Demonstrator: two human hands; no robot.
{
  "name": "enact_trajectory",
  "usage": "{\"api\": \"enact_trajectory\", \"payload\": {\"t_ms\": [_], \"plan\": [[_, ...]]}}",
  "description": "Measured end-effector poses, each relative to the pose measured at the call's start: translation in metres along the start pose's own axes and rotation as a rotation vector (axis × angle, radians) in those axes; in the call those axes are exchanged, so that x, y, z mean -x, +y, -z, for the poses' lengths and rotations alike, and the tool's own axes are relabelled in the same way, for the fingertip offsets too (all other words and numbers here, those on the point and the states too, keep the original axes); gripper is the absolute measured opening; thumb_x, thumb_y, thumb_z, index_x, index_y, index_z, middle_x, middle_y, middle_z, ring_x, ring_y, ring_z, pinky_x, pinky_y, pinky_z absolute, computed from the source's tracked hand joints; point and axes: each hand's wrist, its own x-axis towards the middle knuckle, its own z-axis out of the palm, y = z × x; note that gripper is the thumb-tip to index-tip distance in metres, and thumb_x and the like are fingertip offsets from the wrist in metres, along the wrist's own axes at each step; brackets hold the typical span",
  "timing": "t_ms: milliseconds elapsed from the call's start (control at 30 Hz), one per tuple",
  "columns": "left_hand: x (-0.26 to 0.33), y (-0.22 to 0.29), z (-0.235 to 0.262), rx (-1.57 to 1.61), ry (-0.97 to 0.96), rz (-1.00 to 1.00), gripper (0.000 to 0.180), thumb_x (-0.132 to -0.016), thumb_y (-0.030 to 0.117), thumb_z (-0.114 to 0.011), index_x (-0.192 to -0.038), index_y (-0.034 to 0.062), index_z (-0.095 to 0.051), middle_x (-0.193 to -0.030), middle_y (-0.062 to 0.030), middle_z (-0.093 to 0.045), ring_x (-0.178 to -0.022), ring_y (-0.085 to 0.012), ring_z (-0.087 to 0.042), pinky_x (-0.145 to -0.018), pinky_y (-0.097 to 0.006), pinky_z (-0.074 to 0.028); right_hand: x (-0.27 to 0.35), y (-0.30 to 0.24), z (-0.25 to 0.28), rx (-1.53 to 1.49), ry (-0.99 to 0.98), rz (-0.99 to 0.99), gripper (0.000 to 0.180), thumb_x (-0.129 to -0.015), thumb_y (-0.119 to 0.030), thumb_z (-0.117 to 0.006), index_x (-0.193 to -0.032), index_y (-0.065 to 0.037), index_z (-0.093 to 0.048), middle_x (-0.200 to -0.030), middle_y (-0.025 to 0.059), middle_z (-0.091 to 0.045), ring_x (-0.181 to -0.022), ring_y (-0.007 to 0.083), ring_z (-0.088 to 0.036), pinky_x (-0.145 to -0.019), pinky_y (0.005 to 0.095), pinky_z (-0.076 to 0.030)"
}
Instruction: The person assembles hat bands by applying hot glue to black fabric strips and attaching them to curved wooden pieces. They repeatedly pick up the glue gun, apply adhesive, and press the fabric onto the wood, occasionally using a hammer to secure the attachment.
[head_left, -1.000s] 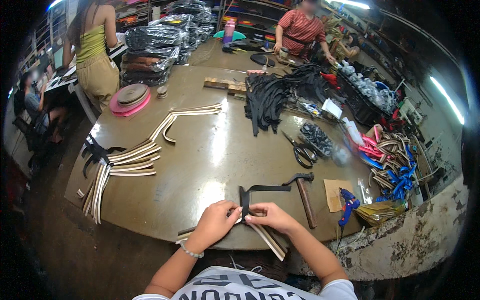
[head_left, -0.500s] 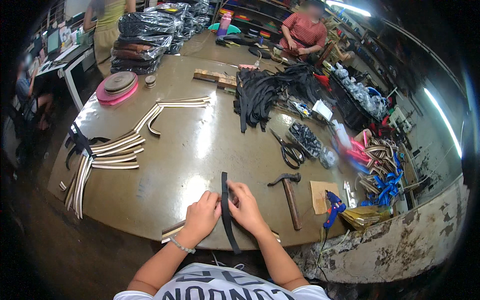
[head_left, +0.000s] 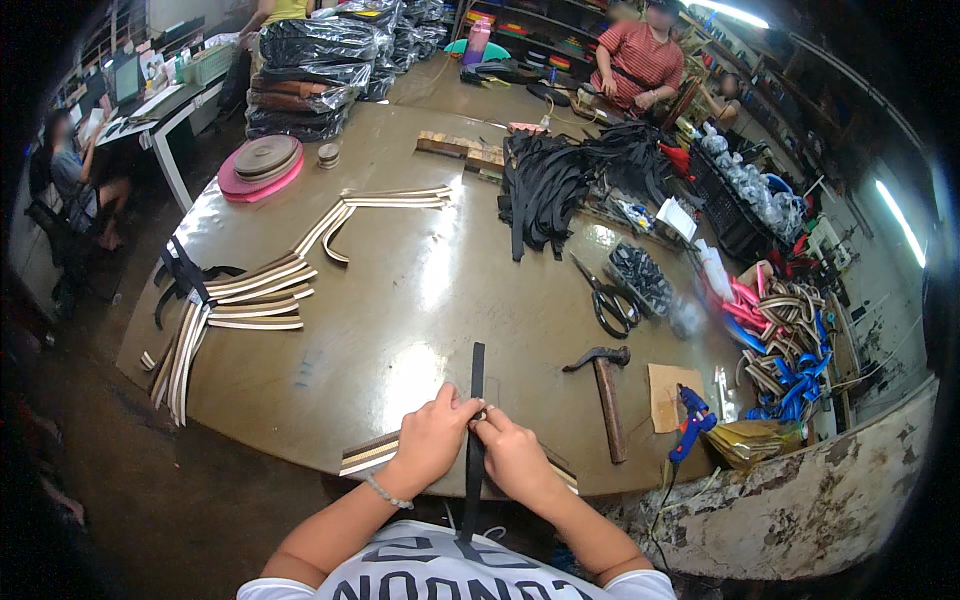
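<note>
A black strap [head_left: 477, 368] runs away from my body, its lower part hanging over the table's near edge against my shirt. My left hand [head_left: 432, 440] and my right hand [head_left: 515, 462] meet on it, fingertips pinched together around its middle. What lies right between the fingertips is too small to make out. Beneath my wrists lies a brown and cream striped strap [head_left: 368, 455], its middle hidden by my hands. To the right of my right hand rests a hammer [head_left: 610, 410] with a wooden handle.
Black-handled scissors [head_left: 607, 300], a blue glue gun [head_left: 692, 420] on cardboard and a heap of black straps [head_left: 545, 190] lie to the right and beyond. Striped straps [head_left: 255, 290] and webbing rolls [head_left: 262, 168] are at left. A person in a red striped top [head_left: 640, 65] works across the table [head_left: 370, 330].
My right hand has gone from resting open beside the strap to pinching it together with my left. The strap has slid nearer my body. The whole view has shifted slightly.
</note>
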Motion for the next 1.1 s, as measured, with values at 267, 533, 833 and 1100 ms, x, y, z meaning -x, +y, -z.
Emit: {"api": "enact_trajectory", "payload": {"t_ms": [267, 533, 833, 1100], "plan": [[0.000, 0.000, -0.002, -0.047, -0.033, 0.015, 0.020, -0.089, 0.016, -0.060, -0.107, 0.0204, -0.069, -0.089, -0.0105, -0.056, -0.072, -0.0312, -0.065, -0.059, -0.043, -0.053, 0.026, -0.018, 0.008, -0.075, -0.030, 0.167, 0.028, -0.075, 0.007, -0.059, -0.102, 0.002, -0.065, -0.107, 0.0221, -0.059, -0.105, 0.0417, -0.060, -0.091, 0.0468, -0.051], [0.000, 0.000, 0.002, -0.004, -0.016, -0.032, 0.016, -0.090, 0.017, -0.062, -0.104, 0.0167, -0.068, -0.088, -0.0092, -0.057, -0.072, -0.0295, -0.065, -0.058, -0.041, -0.052, 0.117, 0.068, 0.051, -0.209, 0.992, -0.605, 0.026, -0.083, -0.014, -0.076, -0.096, -0.002, -0.057, -0.091, 0.0063, -0.061, -0.087, 0.0186, -0.060, -0.081, 0.0335, -0.050], [0.009, 0.009, 0.019, 0.084, 0.156, -0.062, 0.007, -0.088, 0.017, -0.064, -0.092, 0.0109, -0.064, -0.087, -0.0075, -0.058, -0.075, -0.0283, -0.064, -0.061, -0.039, -0.051, 0.150, 0.211, 0.075, -0.020, 1.068, -0.795, 0.072, -0.087, -0.017, -0.075, -0.143, -0.003, -0.033, -0.120, 0.0197, -0.060, -0.101, 0.0323, -0.062, -0.090, 0.0414, -0.050], [0.016, -0.014, 0.011, 0.094, 0.109, 0.015, 0.008, -0.088, 0.019, -0.066, -0.091, 0.0111, -0.068, -0.082, -0.0075, -0.061, -0.076, -0.0275, -0.061, -0.062, -0.039, -0.047, 0.054, 0.055, 0.090, -0.516, 0.654, -0.494, 0.046, -0.087, -0.028, -0.075, -0.117, -0.004, -0.051, -0.097, 0.0105, -0.068, -0.065, 0.0141, -0.062, -0.057, 0.0291, -0.051]]}}
